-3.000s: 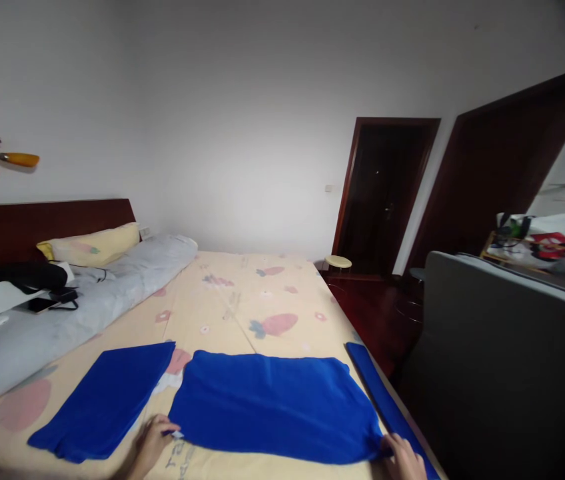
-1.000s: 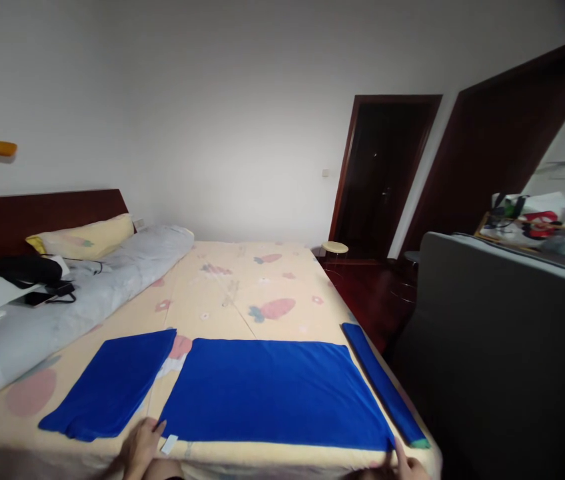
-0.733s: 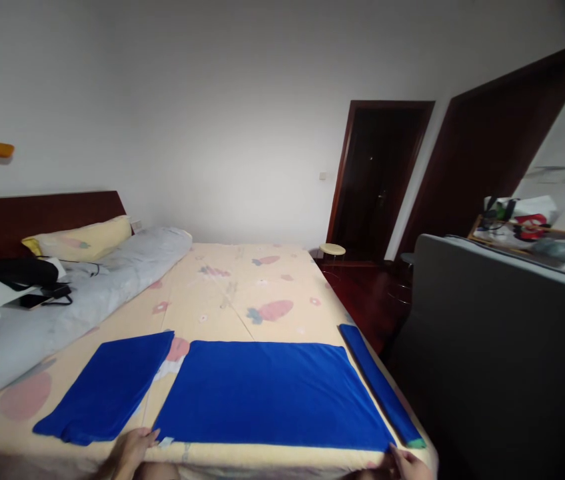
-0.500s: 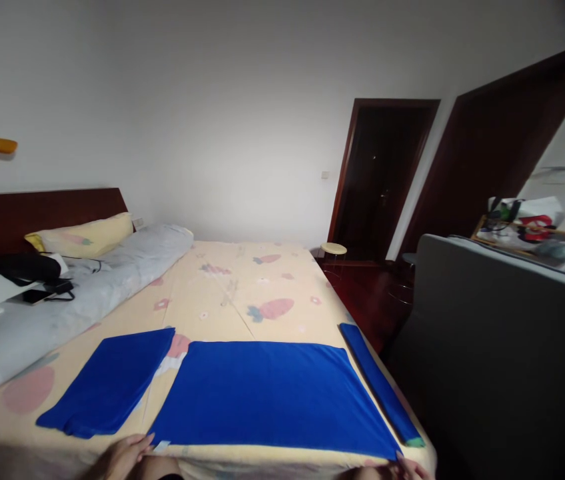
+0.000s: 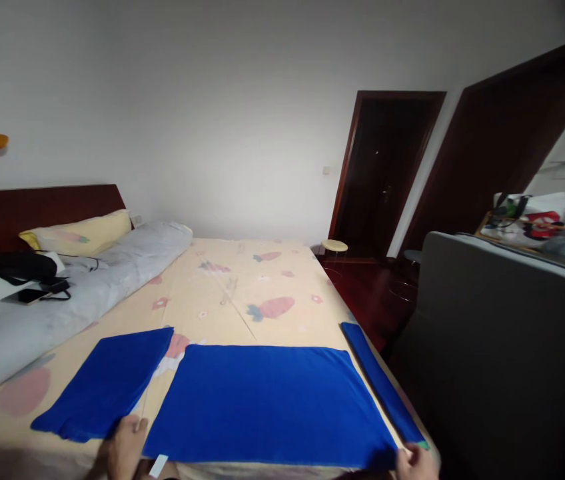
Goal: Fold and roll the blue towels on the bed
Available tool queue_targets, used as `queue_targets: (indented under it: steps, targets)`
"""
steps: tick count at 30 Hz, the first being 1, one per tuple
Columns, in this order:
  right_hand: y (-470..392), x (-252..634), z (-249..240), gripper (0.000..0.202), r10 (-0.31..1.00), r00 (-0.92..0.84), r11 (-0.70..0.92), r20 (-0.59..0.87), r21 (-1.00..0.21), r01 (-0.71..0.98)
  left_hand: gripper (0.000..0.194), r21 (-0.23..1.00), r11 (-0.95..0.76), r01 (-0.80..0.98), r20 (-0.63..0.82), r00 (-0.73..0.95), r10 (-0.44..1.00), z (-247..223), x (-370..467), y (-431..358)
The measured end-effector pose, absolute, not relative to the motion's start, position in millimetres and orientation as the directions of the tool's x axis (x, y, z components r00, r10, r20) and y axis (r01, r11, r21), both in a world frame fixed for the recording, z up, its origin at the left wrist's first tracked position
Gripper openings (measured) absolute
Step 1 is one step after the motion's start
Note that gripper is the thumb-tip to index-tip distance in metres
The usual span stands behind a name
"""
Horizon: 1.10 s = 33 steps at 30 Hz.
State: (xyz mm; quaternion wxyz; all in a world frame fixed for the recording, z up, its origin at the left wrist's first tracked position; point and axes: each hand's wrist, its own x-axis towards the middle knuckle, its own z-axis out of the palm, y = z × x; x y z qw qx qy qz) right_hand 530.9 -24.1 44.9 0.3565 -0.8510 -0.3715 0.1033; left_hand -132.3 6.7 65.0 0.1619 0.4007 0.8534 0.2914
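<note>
Since half a second ago, both near corners have slid toward us. At 7 o'clock our left hand, at 5 o'clock our right hand: each grip pinches a corner of the spread blue cloth. We judge smoothing underway; even tension needed. Bed: folded cloth at 9, rolled cloth at 3. Doorway at 1.

Only the 2 hands show, both cut off by the bottom edge of the frame. Left hand: bare, no glove, no ring or watch visible; the back of the hand and a short stretch of wrist show, with no sleeve on that stretch. Right hand: bare, no glove; only knuckles and fingers show, wrist out of frame. Forearms and clothing not visible.
</note>
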Motion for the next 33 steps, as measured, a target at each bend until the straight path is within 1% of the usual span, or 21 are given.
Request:
queue_targets:
  steps: [1, 2, 3, 4, 5, 7, 9, 10, 11, 13, 17, 18, 21, 22, 24, 26, 28, 29, 31, 32, 33]
  targets:
    - [-12.7, 510.5, 45.7, 0.052, 0.766, 0.613, -0.360, 0.193, -0.662, 0.658, 0.047, 0.615, 0.476, 0.629, 0.009, -0.609, 0.793, 67.8, -110.6, 15.9]
    - [-0.6, 484.4, 46.8, 0.055, 0.823, 0.493, -0.211, 0.284, -0.652, 0.728, 0.047, 0.611, 0.403, 0.681, 0.069, -0.553, 0.831, 70.0, -82.1, 24.6]
    - [11.6, 453.6, 48.0, 0.056, 0.870, 0.368, -0.082, 0.329, -0.639, 0.765, 0.049, 0.572, 0.231, 0.787, 0.180, -0.396, 0.901, 71.3, -48.0, 32.2]
    - [22.8, 420.0, 49.2, 0.055, 0.913, 0.223, 0.038, 0.342, -0.616, 0.787, 0.051, 0.512, 0.068, 0.856, 0.247, -0.223, 0.943, 71.6, -10.6, 38.3]
    - [32.6, 385.8, 50.1, 0.055, 0.935, 0.098, 0.129, 0.340, -0.586, 0.800, 0.052, 0.458, -0.061, 0.887, 0.263, -0.069, 0.962, 70.9, 27.5, 42.8]
    - [45.9, 324.8, 50.0, 0.054, 0.963, -0.078, 0.209, 0.257, -0.535, 0.819, 0.059, 0.382, -0.214, 0.899, 0.211, 0.141, 0.967, 66.8, 94.9, 47.4]
    - [51.1, 287.7, 46.9, 0.054, 0.958, -0.240, 0.285, 0.153, -0.497, 0.820, 0.060, 0.335, -0.248, 0.909, 0.071, 0.238, 0.969, 60.6, 135.0, 48.5]
    - [51.5, 281.6, 44.4, 0.054, 0.949, -0.293, 0.310, 0.113, -0.480, 0.821, 0.059, 0.318, -0.254, 0.913, 0.010, 0.265, 0.964, 57.7, 141.0, 48.3]
    - [50.9, 284.5, 41.6, 0.055, 0.943, -0.323, 0.325, 0.086, -0.462, 0.825, 0.058, 0.301, -0.249, 0.921, -0.035, 0.271, 0.962, 55.4, 137.1, 47.7]
    - [47.4, 314.8, 36.1, 0.056, 0.954, -0.293, 0.290, 0.061, -0.420, 0.860, 0.055, 0.259, -0.207, 0.943, -0.072, 0.233, 0.970, 53.5, 102.5, 44.8]
    - [31.5, 431.4, 25.9, 0.063, 0.998, -0.028, 0.044, 0.054, -0.325, 0.945, 0.060, 0.082, 0.083, 0.993, -0.097, -0.075, 0.992, 55.0, -23.5, 25.5]
    - [25.8, 460.5, 23.1, 0.063, 0.998, -0.007, 0.025, 0.061, -0.309, 0.951, 0.062, 0.046, 0.118, 0.992, -0.108, -0.112, 0.988, 54.5, -53.7, 17.9]
    - [10.2, 520.3, 15.4, 0.059, 0.997, -0.050, 0.066, 0.058, -0.309, 0.949, 0.063, -0.056, 0.122, 0.991, -0.137, -0.129, 0.982, 49.1, -114.6, -4.1]
    - [7.2, 528.2, 13.8, 0.059, 0.997, -0.055, 0.071, 0.061, -0.308, 0.949, 0.062, -0.083, 0.115, 0.990, -0.123, -0.125, 0.985, 46.5, -123.3, -9.0]
    - [6.9, 524.8, 14.0, 0.061, 0.996, -0.032, 0.057, 0.087, -0.296, 0.953, 0.058, -0.108, 0.106, 0.988, -0.033, -0.111, 0.993, 42.6, -124.3, -12.3]
    - [14.2, 497.9, 19.4, 0.063, 0.990, -0.016, 0.056, 0.137, -0.288, 0.956, 0.054, -0.077, 0.077, 0.994, 0.088, -0.070, 0.994, 42.4, -106.8, -6.7]
    - [26.8, 452.9, 28.9, 0.062, 0.980, -0.075, 0.128, 0.182, -0.301, 0.945, 0.052, -0.001, -0.014, 1.000, 0.150, 0.014, 0.989, 46.6, -74.1, 6.8]
    - [34.2, 425.9, 34.1, 0.060, 0.971, -0.135, 0.194, 0.200, -0.317, 0.928, 0.053, 0.046, -0.074, 0.996, 0.142, 0.067, 0.988, 49.8, -52.7, 15.5]
    - [50.2, 369.5, 42.7, 0.057, 0.943, -0.280, 0.329, 0.182, -0.366, 0.870, 0.055, 0.124, -0.172, 0.977, 0.142, 0.154, 0.978, 56.4, -2.8, 35.2]
    - [58.4, 342.9, 45.4, 0.056, 0.931, -0.329, 0.365, 0.158, -0.394, 0.844, 0.057, 0.156, -0.190, 0.969, 0.133, 0.169, 0.976, 58.9, 23.9, 45.5]
    - [66.6, 319.2, 46.6, 0.055, 0.924, -0.359, 0.381, 0.132, -0.418, 0.825, 0.061, 0.187, -0.199, 0.962, 0.094, 0.185, 0.978, 60.4, 49.8, 55.5]
